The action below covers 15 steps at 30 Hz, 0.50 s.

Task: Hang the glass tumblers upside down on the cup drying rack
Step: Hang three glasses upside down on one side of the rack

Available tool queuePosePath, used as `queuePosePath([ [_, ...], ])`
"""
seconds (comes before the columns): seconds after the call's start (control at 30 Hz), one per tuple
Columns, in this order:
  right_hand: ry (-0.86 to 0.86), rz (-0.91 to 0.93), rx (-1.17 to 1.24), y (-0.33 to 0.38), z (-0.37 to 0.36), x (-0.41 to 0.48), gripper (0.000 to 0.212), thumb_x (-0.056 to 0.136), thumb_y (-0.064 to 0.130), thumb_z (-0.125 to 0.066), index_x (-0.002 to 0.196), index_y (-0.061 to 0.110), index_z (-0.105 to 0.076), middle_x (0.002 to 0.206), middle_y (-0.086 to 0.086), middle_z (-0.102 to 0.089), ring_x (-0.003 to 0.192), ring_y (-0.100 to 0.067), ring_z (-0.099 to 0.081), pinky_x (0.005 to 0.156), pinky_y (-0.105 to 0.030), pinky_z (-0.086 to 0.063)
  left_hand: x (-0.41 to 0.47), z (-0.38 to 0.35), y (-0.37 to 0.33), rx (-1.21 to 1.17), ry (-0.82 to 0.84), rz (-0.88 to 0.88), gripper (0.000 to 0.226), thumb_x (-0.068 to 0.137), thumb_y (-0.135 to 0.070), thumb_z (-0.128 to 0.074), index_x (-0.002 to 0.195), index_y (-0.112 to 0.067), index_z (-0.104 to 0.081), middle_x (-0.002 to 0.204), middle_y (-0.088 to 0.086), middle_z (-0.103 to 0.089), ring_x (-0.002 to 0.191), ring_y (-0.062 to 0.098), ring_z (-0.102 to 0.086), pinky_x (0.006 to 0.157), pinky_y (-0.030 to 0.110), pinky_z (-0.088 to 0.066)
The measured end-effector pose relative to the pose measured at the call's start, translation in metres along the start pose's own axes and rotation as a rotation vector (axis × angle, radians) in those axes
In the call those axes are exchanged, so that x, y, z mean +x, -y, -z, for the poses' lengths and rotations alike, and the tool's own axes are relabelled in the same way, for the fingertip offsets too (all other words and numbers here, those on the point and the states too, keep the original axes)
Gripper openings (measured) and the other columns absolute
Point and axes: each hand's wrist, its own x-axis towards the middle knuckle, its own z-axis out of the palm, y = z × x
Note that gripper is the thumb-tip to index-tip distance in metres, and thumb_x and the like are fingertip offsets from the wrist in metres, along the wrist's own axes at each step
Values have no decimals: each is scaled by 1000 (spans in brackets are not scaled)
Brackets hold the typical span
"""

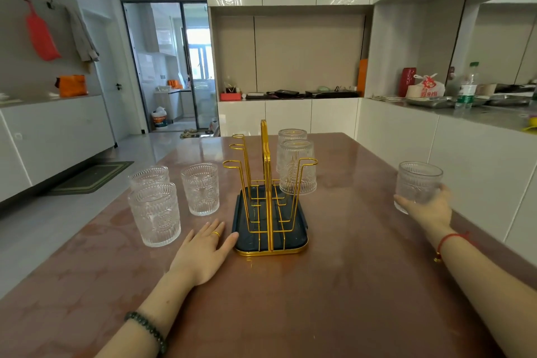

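Note:
A gold wire cup rack (pixel 268 183) on a dark blue drip tray (pixel 302 237) stands mid-table. Two ribbed glass tumblers hang upside down on its right side: a nearer hung tumbler (pixel 297 168) and a farther hung tumbler (pixel 292 135) behind it. Left of the rack three tumblers stand upright: a near tumbler (pixel 155 213), a back tumbler (pixel 149 176) and a middle tumbler (pixel 200 187). My left hand (pixel 203 253) lies flat on the table, thumb touching the tray's left edge. My right hand (pixel 430 208) grips another upright tumbler (pixel 418 184) at the table's right edge.
The brown table (pixel 334 285) ends close on the right beside white cabinets (pixel 465 154). A counter (pixel 479 113) behind carries a bottle, bags and metal trays. The rack's left hooks (pixel 236 154) carry nothing. Floor and a doorway lie to the left.

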Motion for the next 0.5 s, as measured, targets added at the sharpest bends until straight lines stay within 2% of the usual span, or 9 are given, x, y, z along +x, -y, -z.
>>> queuePosePath([
  [0.3,-21,-90,-42,5,-5,5,87,65,20,-82,134,0,-34,136,-23,-47,126,-38,-45,104,-44,-38,1,-1,2,-7,-11,-5,61,95,-50,-23,148,-18,-18,159,-2,-13,147,11,-6,120,35,-3],
  [0.37,-21,-59,-48,7,-4,0,86,63,22,-83,133,1,-36,135,-22,-49,125,-38,-46,103,-44,-39,2,-1,2,-7,-13,-6,62,95,-50,-23,148,-18,-18,159,-2,-13,147,11,-6,120,35,-3],
  [0.5,92,39,11,22,-2,-10,90,56,31,-84,132,9,-40,133,-16,-53,120,-32,-52,103,-47,-43,2,0,3,0,-15,-12,62,95,-50,-22,148,-18,-18,159,-1,-13,147,12,-7,120,35,-4],
])
